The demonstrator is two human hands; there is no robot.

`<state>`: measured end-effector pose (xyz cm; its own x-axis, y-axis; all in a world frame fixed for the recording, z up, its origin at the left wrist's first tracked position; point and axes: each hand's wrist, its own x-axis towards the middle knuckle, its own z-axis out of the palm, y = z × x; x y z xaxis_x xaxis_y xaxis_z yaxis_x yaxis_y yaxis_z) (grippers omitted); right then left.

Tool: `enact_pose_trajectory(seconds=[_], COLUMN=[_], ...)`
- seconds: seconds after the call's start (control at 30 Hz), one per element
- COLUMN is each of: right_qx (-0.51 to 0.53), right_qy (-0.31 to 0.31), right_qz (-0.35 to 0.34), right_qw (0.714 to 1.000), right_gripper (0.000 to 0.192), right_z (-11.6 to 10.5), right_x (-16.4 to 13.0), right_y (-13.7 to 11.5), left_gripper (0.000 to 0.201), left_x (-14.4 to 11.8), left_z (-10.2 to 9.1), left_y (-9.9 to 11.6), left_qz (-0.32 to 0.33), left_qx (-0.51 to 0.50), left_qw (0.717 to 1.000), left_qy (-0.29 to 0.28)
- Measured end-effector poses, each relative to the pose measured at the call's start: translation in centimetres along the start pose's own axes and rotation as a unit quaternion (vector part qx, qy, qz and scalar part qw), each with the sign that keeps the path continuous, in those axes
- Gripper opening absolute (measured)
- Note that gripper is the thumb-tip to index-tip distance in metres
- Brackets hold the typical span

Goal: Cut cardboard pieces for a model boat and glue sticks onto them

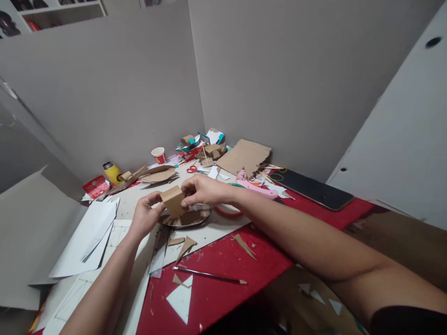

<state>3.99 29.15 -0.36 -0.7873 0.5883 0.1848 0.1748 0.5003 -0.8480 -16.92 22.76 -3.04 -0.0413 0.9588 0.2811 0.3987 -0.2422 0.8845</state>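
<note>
A small brown cardboard box piece (172, 200) is held between both hands above a round shiny disc (190, 218) on the table. My left hand (145, 215) grips its left side with thumb and fingers. My right hand (202, 190) pinches its upper right edge. Cardboard scraps (185, 244) lie just below the disc. A pencil (209, 275) rests on the red table surface (223, 284) nearer to me.
White paper sheets (87, 237) lie at the left. Red scissors (192, 169), a pink glue gun (254, 184), a paper cup (159, 155), a yellow bottle (112, 172), a brown cardboard sheet (244, 157) and a dark phone (314, 188) crowd the far side by the walls.
</note>
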Motion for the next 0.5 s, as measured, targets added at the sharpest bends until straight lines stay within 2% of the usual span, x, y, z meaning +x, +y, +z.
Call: enact_pose_trajectory(seconds=[0.07, 0.17, 0.3, 0.37, 0.5], right_qx=[0.0, -0.006, -0.057, -0.082, -0.128], right_qy=[0.016, 0.027, 0.032, 0.024, -0.012], right_qz=[0.011, 0.026, -0.005, -0.021, -0.037], right_qw=[1.0, 0.999, 0.998, 0.996, 0.991], right_gripper=[0.022, 0.044, 0.066, 0.069, 0.058], right_z=[0.1, 0.5, 0.7, 0.7, 0.5], right_x=[0.0, -0.2, -0.6, -0.9, -1.2], right_y=[0.1, 0.1, -0.4, -0.7, -1.2], left_gripper=[0.022, 0.023, 0.023, 0.021, 0.018], left_x=[0.1, 0.2, 0.2, 0.1, 0.0], left_z=[0.1, 0.3, 0.6, 0.8, 1.1], left_y=[-0.2, -0.8, -1.3, -1.3, -1.2], left_qz=[0.0, -0.003, -0.006, -0.006, -0.003], left_qx=[-0.003, -0.012, -0.027, -0.031, -0.035], left_qw=[1.0, 1.0, 0.999, 0.999, 0.998], left_qy=[-0.009, -0.019, -0.033, -0.039, -0.054])
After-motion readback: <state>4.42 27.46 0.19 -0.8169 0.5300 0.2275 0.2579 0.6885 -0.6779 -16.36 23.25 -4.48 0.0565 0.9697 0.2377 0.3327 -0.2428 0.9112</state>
